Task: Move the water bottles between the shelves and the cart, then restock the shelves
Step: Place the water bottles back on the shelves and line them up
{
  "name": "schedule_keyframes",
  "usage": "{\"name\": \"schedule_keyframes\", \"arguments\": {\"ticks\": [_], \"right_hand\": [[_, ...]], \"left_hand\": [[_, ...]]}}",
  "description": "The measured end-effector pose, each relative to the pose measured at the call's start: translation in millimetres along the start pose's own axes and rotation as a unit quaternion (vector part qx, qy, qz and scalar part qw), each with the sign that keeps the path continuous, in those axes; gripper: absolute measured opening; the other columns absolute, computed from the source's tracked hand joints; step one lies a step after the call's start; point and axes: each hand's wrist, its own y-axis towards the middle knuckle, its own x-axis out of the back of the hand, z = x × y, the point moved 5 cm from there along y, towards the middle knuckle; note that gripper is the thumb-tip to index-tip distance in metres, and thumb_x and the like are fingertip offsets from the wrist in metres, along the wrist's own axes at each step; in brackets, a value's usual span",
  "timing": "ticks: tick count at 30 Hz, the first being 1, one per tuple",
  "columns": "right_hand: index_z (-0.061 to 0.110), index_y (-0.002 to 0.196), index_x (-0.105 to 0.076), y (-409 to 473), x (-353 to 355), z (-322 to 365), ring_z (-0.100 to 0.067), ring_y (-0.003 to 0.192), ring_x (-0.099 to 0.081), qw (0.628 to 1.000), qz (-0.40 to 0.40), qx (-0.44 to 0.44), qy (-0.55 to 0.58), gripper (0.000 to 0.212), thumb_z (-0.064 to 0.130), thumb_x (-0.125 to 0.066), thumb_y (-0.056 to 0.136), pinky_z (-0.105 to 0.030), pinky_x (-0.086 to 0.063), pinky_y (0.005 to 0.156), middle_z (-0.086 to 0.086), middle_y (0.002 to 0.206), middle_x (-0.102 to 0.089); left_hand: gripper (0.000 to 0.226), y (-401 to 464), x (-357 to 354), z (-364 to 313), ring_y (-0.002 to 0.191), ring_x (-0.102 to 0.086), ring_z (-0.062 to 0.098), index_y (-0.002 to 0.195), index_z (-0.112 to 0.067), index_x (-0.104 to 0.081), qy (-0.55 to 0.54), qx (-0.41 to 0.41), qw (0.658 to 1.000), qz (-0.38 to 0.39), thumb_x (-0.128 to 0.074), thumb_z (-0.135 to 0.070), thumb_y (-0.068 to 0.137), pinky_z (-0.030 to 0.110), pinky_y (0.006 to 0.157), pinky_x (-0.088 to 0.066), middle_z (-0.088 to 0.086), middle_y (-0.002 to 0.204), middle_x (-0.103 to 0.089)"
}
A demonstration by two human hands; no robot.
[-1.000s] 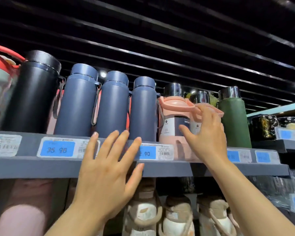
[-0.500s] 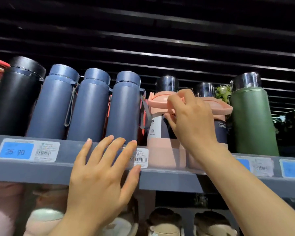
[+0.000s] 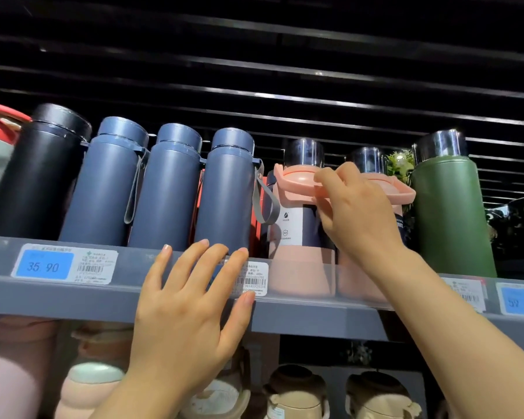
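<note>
Left hand (image 3: 191,309) flat, fingers spread; right hand (image 3: 356,213) raised, fingers curled.

Upper shelf (image 3: 58,297), grey, with clear front lip carrying price labels (image 3: 44,265). Standing on it, left to right: one black bottle (image 3: 34,182), three blue bottles (image 3: 170,192) with wrist straps, two pink bottles (image 3: 297,237) with flat handles and steel caps, one green bottle (image 3: 448,213) with steel cap.
</note>
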Motion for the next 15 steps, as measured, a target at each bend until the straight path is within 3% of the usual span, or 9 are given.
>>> {"name": "schedule_keyframes", "arguments": {"ticks": [2, 4, 7, 11, 15], "right_hand": [[0.011, 0.107, -0.06, 3, 2, 4, -0.031, 0.068, -0.052, 0.998, 0.044, -0.014, -0.041, 0.031, 0.037, -0.057, 0.089, -0.035, -0.034, 0.058, -0.011, 0.096, -0.054], [0.016, 0.112, -0.058, 8, 4, 11, -0.031, 0.082, -0.053, 0.994, 0.074, -0.037, -0.071, 0.041, 0.05, -0.048, 0.09, -0.038, -0.038, 0.066, -0.01, 0.105, -0.052], [0.017, 0.115, -0.056, 16, 2, 29, -0.034, 0.095, -0.051, 0.994, 0.083, -0.037, -0.054, 0.031, 0.039, -0.052, 0.094, -0.041, -0.041, 0.074, -0.01, 0.113, -0.048], [0.009, 0.105, -0.055, 20, -3, 36, -0.036, 0.085, -0.055, 0.996, 0.072, -0.045, -0.031, 0.012, 0.009, -0.052, 0.093, -0.037, -0.027, 0.065, -0.013, 0.106, -0.05], [0.006, 0.11, -0.051, 16, 0, 25, -0.031, 0.082, -0.047, 0.995, 0.084, -0.056, 0.018, 0.015, 0.015, -0.049, 0.098, -0.035, -0.028, 0.065, -0.011, 0.109, -0.048]], "left_hand": [[0.049, 0, 1, 0, 0.118, -0.06, 0.03, 0.126, -0.017, -0.067, -0.001, -0.001, 1.0, 0.0, -0.038, -0.042, 0.095, 0.056, 0.106, -0.037, 0.005, 0.122, -0.067], [0.049, -1, 1, 0, 0.119, -0.059, 0.03, 0.127, -0.017, -0.066, -0.003, -0.004, 1.0, 0.002, -0.038, -0.042, 0.095, 0.057, 0.106, -0.037, 0.005, 0.122, -0.066], [0.05, -1, 1, 0, 0.119, -0.059, 0.03, 0.129, -0.017, -0.065, -0.004, -0.005, 1.0, 0.002, -0.038, -0.042, 0.096, 0.057, 0.106, -0.036, 0.006, 0.123, -0.066], [0.05, -1, 2, 0, 0.118, -0.061, 0.031, 0.127, -0.016, -0.066, -0.008, -0.008, 1.0, -0.001, -0.038, -0.042, 0.095, 0.057, 0.104, -0.037, 0.006, 0.121, -0.066], [0.051, -2, 0, 1, 0.118, -0.061, 0.031, 0.127, -0.017, -0.066, -0.006, -0.006, 1.0, 0.0, -0.037, -0.043, 0.095, 0.058, 0.104, -0.038, 0.006, 0.121, -0.067]]}}
